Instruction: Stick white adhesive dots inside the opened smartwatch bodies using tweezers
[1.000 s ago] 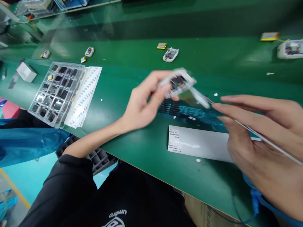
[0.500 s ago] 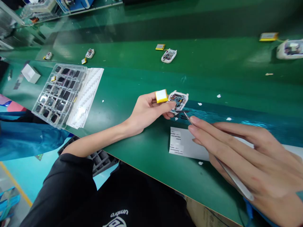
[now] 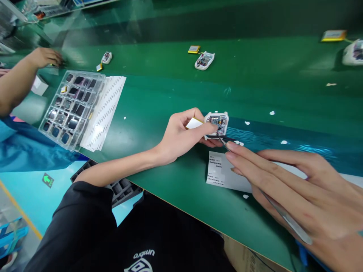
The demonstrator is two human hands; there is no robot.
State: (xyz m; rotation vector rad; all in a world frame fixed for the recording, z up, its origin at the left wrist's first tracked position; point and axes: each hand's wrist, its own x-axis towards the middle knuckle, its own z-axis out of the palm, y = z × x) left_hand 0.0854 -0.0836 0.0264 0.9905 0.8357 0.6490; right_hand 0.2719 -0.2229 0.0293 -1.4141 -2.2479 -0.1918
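Battery [image 3: 194, 123] — half hidden by fingers [image 3: 195, 113]

Left hand [image 3: 181, 136] grips casing [image 3: 216, 124]; right hand [image 3: 295, 192] holds tweezers [image 3: 283, 215]

Clear compartment tray [image 3: 70, 109] beside a label sheet [image 3: 103, 111]; farther back, an open white casing [image 3: 204, 61], a co-worker's hand [image 3: 44, 57].

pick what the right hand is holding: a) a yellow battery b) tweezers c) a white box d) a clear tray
b: the right hand pinches slim metal tweezers, their tips reaching toward the open white device case that the left hand steadies on the green bench.
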